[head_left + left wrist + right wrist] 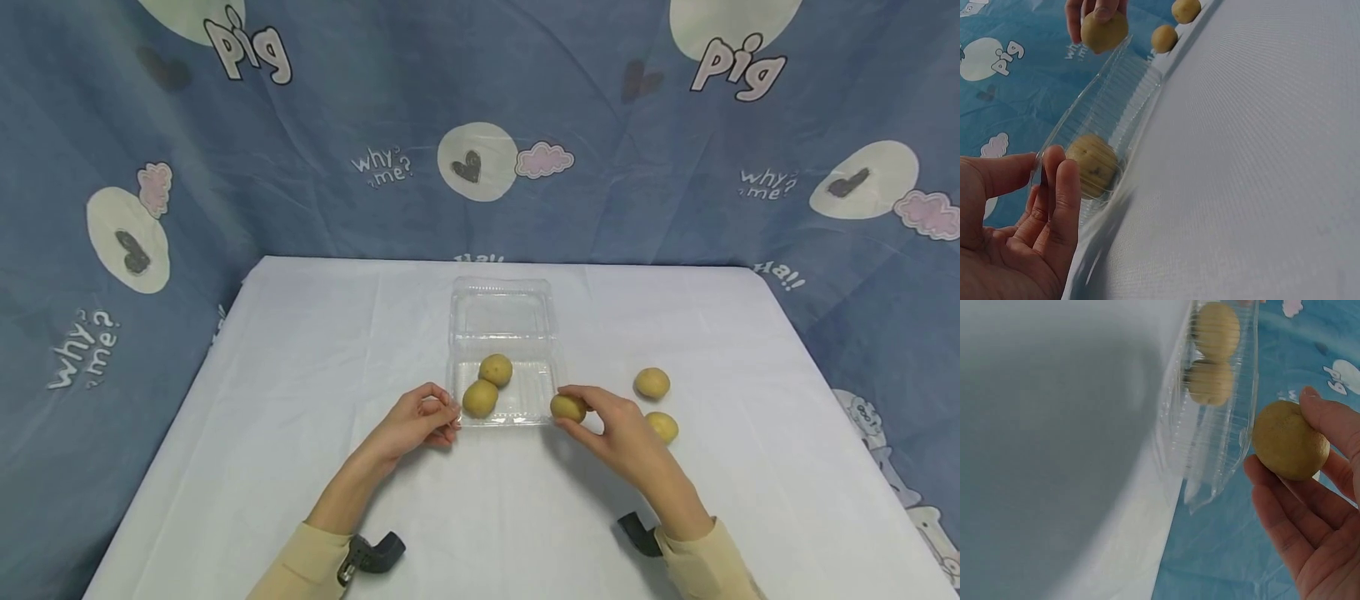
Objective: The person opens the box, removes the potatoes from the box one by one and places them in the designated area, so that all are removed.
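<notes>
A clear plastic clamshell box [531,390] lies with its lid folded back on the white cloth. Two round yellow-brown fruits [480,399] touch each other in the left part of its base; their exact kind is unclear. My left hand [412,423] pinches the box's front left rim between thumb and fingers, plain in the left wrist view. Just by the right rim, my right hand [626,437] grips another round yellow-brown fruit [1291,440] between thumb and fingertips. In the right wrist view this fruit is held above rim height, outside the box wall.
Two more of these fruits, a farther one [652,383] and a nearer one [662,427], lie to the right of the box, the nearer partly behind my right hand. A white cloth [330,350] covers the table. Behind it hangs a blue printed curtain [322,108].
</notes>
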`<state>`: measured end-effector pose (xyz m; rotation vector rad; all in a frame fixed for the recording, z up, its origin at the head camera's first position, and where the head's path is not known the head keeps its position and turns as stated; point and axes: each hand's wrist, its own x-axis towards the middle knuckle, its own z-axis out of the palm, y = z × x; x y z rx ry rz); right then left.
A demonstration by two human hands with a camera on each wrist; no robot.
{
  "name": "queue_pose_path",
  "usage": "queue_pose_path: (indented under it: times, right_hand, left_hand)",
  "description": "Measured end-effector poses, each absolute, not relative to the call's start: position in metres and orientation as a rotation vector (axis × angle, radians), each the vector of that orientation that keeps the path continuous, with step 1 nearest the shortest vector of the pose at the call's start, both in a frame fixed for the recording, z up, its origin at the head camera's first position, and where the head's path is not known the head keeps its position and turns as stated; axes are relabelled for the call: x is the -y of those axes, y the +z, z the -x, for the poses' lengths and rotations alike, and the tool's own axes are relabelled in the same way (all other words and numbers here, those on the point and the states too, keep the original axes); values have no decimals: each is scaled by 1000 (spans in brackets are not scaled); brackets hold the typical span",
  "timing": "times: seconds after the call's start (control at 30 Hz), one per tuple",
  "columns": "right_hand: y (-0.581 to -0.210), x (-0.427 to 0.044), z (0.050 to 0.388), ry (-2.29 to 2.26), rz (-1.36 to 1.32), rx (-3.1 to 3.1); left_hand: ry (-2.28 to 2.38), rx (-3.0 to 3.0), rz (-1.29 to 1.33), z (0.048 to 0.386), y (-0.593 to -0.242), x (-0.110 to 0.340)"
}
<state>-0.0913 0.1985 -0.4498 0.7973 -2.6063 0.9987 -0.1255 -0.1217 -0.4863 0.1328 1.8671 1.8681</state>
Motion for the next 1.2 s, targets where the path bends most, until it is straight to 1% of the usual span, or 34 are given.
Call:
queue_pose_path:
  times: [0.8, 1.2]
  right_hand:
    - [-458, -221, 55, 992, -762, 2475]
    - [-466, -234, 35, 955, -527, 2607]
  left_hand:
    - [1860, -1873, -122, 125, -484, 122]
    - [1846, -1878, -115, 125, -484, 122]
